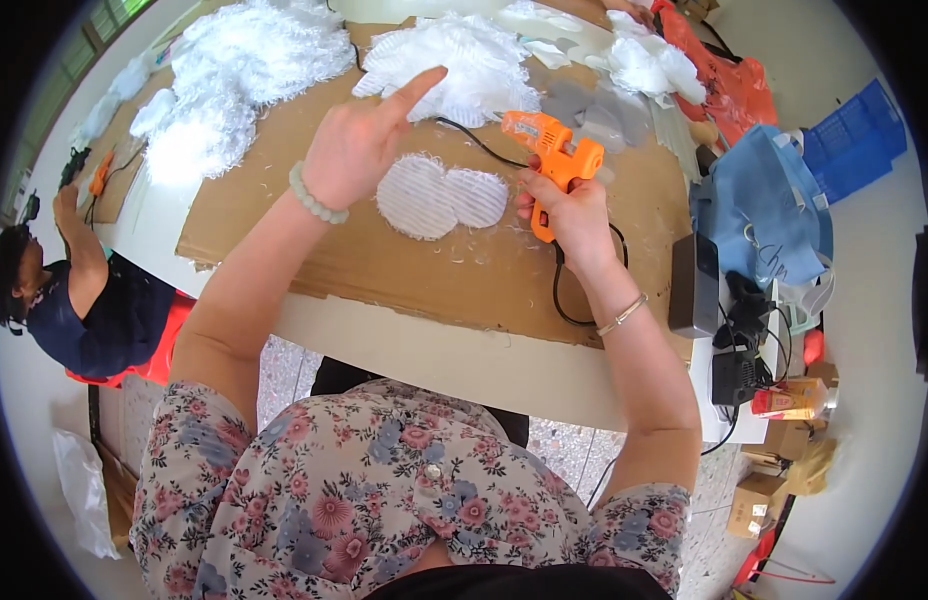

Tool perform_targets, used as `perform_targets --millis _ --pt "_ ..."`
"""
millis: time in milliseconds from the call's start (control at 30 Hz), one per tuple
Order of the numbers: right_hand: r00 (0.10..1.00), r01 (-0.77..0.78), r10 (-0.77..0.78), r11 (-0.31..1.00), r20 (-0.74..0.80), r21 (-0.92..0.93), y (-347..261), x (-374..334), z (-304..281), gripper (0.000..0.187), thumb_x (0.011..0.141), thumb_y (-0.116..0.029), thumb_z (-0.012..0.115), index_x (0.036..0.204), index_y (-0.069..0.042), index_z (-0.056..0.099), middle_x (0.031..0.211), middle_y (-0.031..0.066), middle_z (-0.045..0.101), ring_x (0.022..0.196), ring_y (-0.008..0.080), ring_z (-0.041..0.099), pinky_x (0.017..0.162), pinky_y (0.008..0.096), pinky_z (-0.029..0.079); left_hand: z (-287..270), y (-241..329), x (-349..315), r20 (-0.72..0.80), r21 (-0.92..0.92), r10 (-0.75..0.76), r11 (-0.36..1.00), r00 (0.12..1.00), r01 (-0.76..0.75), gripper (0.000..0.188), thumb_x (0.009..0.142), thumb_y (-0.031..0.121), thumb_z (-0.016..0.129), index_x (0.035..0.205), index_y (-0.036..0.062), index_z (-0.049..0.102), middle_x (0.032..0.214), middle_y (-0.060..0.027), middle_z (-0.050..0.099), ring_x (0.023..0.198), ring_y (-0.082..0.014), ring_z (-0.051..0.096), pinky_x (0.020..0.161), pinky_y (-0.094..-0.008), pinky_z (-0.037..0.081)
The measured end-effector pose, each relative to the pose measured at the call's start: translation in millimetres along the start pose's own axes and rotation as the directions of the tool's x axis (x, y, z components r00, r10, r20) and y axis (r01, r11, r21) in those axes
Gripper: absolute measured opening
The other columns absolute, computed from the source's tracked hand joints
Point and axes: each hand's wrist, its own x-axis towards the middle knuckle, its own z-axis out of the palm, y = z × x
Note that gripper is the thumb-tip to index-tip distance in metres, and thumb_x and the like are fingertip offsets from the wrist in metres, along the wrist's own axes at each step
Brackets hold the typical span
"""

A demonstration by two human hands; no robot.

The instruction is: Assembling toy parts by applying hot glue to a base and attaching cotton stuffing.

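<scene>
My right hand (576, 212) is wrapped round the handle of an orange hot glue gun (554, 150), its nozzle tilted up and to the left. A black cord runs from the gun across the cardboard. My left hand (356, 150) is raised with the index finger stretched toward a pile of white fluffy pieces (454, 65); I see nothing in it, and its other fingers are partly hidden. Between my hands, a white striped piece (439, 197) of two joined rounded shapes with fuzzy edges lies flat on the cardboard (404, 290).
More white fluffy material (254, 70) is heaped at the far left. Grey round pieces (599, 105) lie behind the gun. A black box (694, 285), a blue bag (759, 205) and a blue basket (856, 135) stand on the right. Another person (94, 310) works at the left.
</scene>
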Motion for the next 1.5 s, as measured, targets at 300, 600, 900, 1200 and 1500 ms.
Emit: perform_targets --millis 300,600,900,1200,1500 --pt "0.968 0.026 0.015 0.987 -0.25 0.157 1 -82 -17 0.019 0.085 -0.01 0.057 0.102 0.0 0.054 0.089 0.008 0.061 0.066 0.0117 0.057 0.058 0.0263 0.05 30 0 57 0.088 -0.135 0.051 0.99 0.995 -0.039 0.026 0.08 0.011 0.051 0.103 0.0134 0.063 0.074 -0.012 0.062 0.067 -0.0279 0.059 0.06 -0.0384 0.046" --pt "0.908 -0.003 0.114 0.964 -0.403 0.267 4 -94 -28 0.022 0.087 -0.011 0.056 0.106 -0.001 0.054 0.09 0.007 0.062 0.064 0.0112 0.057 0.057 0.0249 0.05 126 40 90 0.571 0.033 -0.18 0.98 0.801 0.197 0.036 0.075 0.044 0.063 0.088 0.0101 0.065 0.08 -0.0096 0.065 0.077 -0.0265 0.061 0.069 -0.0361 0.047" --pt "0.92 -0.039 0.152 0.953 -0.36 0.302 -7 -95 -42 0.023 0.087 -0.011 0.056 0.107 -0.001 0.053 0.092 0.0073 0.061 0.064 0.0112 0.057 0.058 0.025 0.05 156 30 86 0.641 0.027 -0.192 0.973 0.743 0.228 0.043 0.065 0.045 0.072 0.08 0.0067 0.062 0.081 -0.0096 0.064 0.077 -0.0242 0.061 0.069 -0.0345 0.047" --pt "0.927 0.018 0.096 0.954 -0.362 0.299 -4 -100 -47 0.022 0.087 -0.011 0.055 0.107 -0.001 0.053 0.09 0.0074 0.061 0.064 0.0111 0.056 0.058 0.0249 0.049 118 26 92 0.555 -0.476 -0.321 0.634 0.767 0.61 0.025 0.074 0.021 0.072 0.082 -0.0004 0.062 0.074 -0.0069 0.064 0.057 -0.014 0.058 0.052 -0.0268 0.048" --pt "0.918 0.023 0.095 0.957 -0.385 0.29 -2 -102 -44 0.02 0.088 -0.011 0.055 0.105 -0.001 0.054 0.089 0.0079 0.061 0.063 0.0117 0.056 0.057 0.025 0.049 127 43 86 0.606 -0.557 -0.454 0.345 0.653 0.756 0.019 0.087 0.015 0.057 0.092 -0.0035 0.06 0.07 -0.0094 0.063 0.052 -0.0128 0.056 0.048 -0.0252 0.048"
